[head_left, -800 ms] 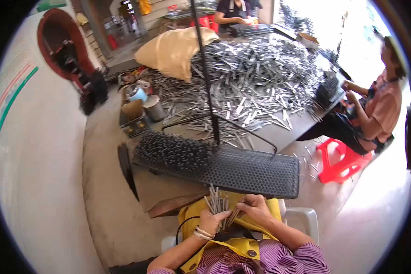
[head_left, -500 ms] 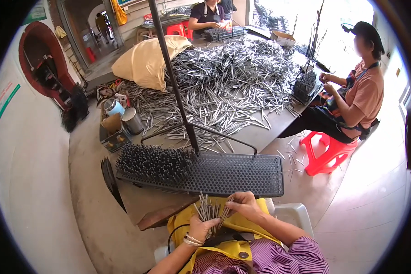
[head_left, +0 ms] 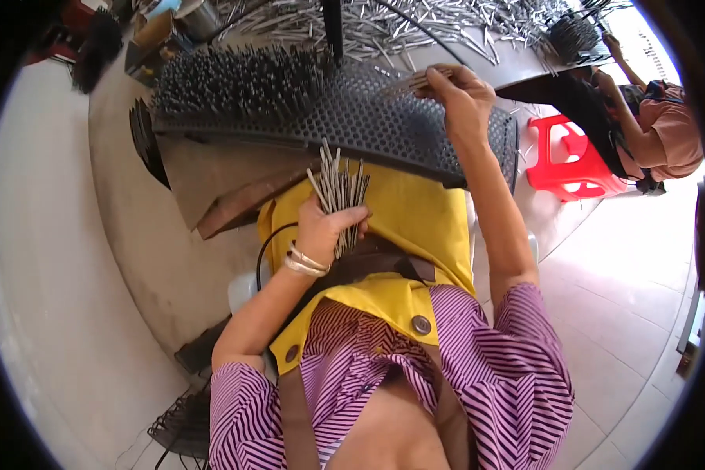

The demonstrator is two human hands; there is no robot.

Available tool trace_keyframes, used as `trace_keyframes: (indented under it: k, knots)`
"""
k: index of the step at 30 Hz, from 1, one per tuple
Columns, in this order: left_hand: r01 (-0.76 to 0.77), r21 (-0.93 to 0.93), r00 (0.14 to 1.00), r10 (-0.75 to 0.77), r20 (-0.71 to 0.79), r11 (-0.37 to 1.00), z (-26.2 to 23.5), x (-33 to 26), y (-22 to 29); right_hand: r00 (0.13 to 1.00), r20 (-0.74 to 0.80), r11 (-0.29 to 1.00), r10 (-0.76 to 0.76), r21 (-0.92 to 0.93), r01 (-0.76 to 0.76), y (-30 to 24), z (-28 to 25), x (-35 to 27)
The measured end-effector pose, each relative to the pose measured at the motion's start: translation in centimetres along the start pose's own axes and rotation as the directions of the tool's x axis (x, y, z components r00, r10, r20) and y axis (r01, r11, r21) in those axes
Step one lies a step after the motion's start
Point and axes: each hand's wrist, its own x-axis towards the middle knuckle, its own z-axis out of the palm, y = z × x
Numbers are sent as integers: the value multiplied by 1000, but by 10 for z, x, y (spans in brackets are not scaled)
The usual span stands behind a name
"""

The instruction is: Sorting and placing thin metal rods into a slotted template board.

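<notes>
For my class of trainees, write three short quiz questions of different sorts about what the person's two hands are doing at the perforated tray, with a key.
1. True or false: the left hand grips a bundle of thin metal rods over the yellow apron.
2. Multiple choice: where is the right hand? A) in the lap B) over the dark perforated tray, holding a few rods C) on the red stool
3. Fill in: the tray's left part is already filled with upright ____.

Key: 1 true; 2 B; 3 rods, standing packed close together.
</notes>
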Motion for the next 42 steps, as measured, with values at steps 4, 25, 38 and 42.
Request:
trace_keyframes:
  k: [4,25,38,42]
  knots:
    - [15,-61,1000,-15,-1,998,-3,-5,-5,992,-15,992,-128,1,128,8,4,-1]
    - [73,-142,996,-66,52,987,1,-7,-7,943,111,858,-313,-392,331,24,36,29]
    - [77,-154,996,-71,50,985,1,-7,-9,954,143,852,-262,-431,298,26,38,29]
    - [86,-149,996,-80,44,985,1,-8,-7,929,276,817,-247,-456,353,28,42,25]
